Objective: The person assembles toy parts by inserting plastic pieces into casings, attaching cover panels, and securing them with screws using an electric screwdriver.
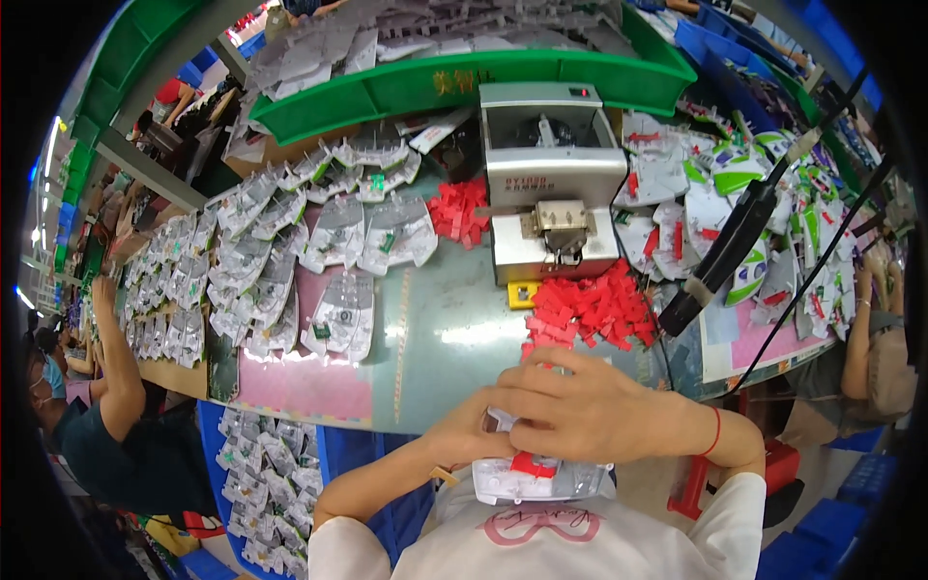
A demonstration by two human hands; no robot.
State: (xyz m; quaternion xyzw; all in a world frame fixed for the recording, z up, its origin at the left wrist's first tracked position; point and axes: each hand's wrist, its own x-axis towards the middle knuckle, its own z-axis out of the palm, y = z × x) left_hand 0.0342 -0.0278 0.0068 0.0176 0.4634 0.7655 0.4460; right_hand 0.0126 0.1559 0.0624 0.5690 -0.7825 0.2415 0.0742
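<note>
Close to my chest, at the table's near edge, I hold a white plastic housing point(570, 484) with a small red tape piece point(535, 465) on its face. My left hand point(474, 425) is closed around its upper left side. Over its top curl the fingers of my right hand point(585, 406), covering much of the housing and overlapping the left fingertips. The right fingertips' exact contact is hidden. Just beyond my hands lies a heap of red tape pieces point(594, 307), in front of a grey tabletop machine point(553, 169).
Rows of white housings with green parts point(253, 256) cover the table's left side. Housings with green and purple trim point(744, 174) pile up at right, near a black-handled tool point(720, 256). A green bin point(387, 95) stands behind; a blue bin point(324, 454) sits lower left. Co-workers flank both sides.
</note>
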